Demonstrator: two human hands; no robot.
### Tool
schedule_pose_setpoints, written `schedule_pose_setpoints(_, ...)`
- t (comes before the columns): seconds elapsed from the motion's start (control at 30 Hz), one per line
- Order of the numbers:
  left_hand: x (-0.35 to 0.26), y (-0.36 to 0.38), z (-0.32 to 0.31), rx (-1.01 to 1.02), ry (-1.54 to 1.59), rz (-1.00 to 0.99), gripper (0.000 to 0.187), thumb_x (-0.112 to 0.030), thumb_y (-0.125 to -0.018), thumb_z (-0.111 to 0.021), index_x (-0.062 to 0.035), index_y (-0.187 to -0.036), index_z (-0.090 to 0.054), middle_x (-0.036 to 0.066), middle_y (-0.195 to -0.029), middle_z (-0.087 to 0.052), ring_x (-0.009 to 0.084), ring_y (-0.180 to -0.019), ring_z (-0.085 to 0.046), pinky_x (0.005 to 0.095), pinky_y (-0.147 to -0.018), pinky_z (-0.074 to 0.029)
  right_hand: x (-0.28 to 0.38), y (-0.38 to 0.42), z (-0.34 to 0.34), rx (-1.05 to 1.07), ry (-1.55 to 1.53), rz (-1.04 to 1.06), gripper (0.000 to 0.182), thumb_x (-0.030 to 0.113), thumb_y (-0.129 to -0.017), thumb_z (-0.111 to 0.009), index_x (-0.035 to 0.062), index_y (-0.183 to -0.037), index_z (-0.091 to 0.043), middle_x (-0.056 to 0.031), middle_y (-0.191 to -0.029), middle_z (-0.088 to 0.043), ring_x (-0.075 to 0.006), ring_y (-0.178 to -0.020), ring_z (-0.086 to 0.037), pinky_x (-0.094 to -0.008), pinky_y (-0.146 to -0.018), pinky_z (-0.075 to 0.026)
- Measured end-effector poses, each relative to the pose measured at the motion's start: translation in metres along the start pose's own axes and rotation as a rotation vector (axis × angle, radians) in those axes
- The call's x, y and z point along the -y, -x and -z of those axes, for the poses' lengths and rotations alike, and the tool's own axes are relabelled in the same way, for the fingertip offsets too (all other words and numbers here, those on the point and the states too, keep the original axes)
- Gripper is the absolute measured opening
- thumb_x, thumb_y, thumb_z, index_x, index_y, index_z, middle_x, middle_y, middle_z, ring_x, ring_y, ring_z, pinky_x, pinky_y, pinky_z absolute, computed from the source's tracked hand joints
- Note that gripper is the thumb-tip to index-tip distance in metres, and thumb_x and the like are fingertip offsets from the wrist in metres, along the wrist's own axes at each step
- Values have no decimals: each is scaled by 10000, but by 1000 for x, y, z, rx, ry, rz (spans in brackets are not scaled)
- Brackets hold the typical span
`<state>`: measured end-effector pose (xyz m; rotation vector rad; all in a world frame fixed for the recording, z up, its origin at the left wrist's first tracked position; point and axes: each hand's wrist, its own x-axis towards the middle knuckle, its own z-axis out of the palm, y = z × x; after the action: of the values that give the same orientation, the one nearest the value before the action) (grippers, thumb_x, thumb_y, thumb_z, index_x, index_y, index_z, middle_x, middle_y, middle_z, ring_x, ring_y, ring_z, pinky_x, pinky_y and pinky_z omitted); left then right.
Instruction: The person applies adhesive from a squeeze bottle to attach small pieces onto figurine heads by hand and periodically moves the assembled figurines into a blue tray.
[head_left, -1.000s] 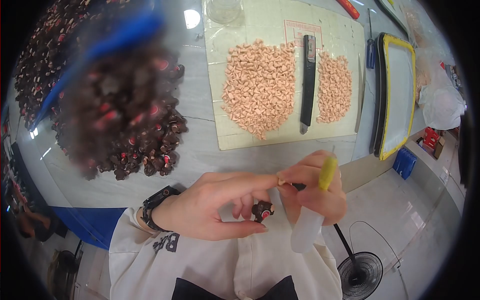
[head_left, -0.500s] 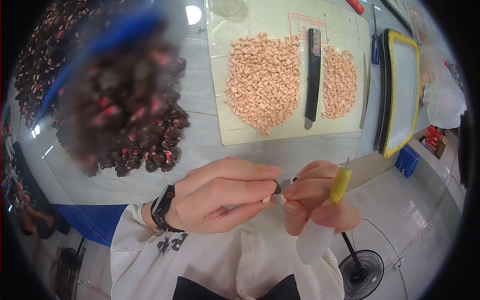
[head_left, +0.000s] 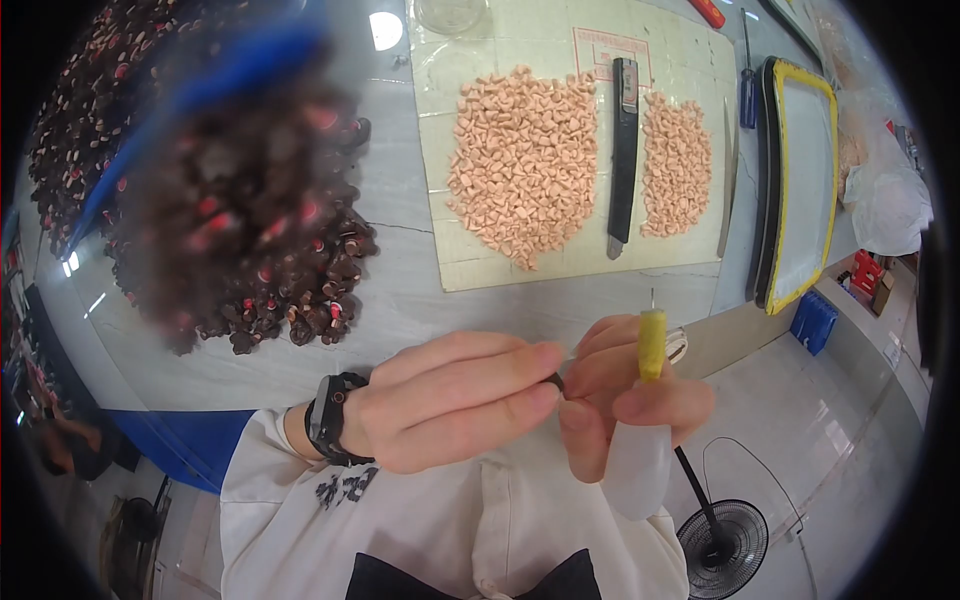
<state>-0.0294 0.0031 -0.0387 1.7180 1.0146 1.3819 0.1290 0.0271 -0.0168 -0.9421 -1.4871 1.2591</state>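
My left hand (head_left: 445,400), closed with fingertips together, pinches a small dark brown piece (head_left: 557,382). Right beside it, almost touching, is my right hand (head_left: 590,385), its fingers curled around a translucent white squeeze bottle (head_left: 638,475). The bottle stands upright with a yellow tip (head_left: 652,345) and a thin needle pointing up. Whether the right fingertips also hold a small piece is hidden. Beyond my hands lies a pile of small peach-coloured pieces (head_left: 525,165) on a cream mat (head_left: 465,270).
Left on the table is a heap of dark brown pieces with red parts (head_left: 265,300), partly behind a blurred blue-edged object (head_left: 250,60). A black utility knife (head_left: 624,160) separates the large pile from a smaller peach pile (head_left: 677,165). Rightward are a screwdriver (head_left: 748,95) and yellow-edged tray (head_left: 830,190).
The bottle has tilted more upright and shifted slightly left. My left fingertips have moved a little right towards my right hand. The pale bits seen at the fingertips are now out of sight.
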Motion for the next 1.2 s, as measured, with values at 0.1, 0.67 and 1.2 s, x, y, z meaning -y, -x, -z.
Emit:
schedule_pose_setpoints(0.1,1,2,-3,-4,18,-30,350,110,-599,-681,-13,-897,-546,168,-963,-583,260,-740,-618,278,-573,-531,0,2,-1,-23,-140,-48,339,-105,-617,-655,102,-810,-469,-81,-691,-582,-187,-564,-489,-286,-504,-372)
schedule_pose_setpoints(0.67,4,3,-5,-57,117,-26,340,42,-613,-729,-3,-899,-550,163,-918,-591,250,-726,-630,265,-555,-528,-1,-1,2,22,30,97,412,-76,-639,-672,116,-892,-409,-60,-690,-579,-180,-542,-493,-288,-500,-389)
schedule_pose_setpoints(1.2,-17,-2,10,-125,1092,695,318,82,-690,-669,79,-988,-558,189,-992,-581,181,-796,-596,251,-641,-498,-22,-9,-11,-31,58,577,387,13,-631,-647,127,-896,-389,-90,-712,-630,-186,-595,-479,-250,-460,-389)
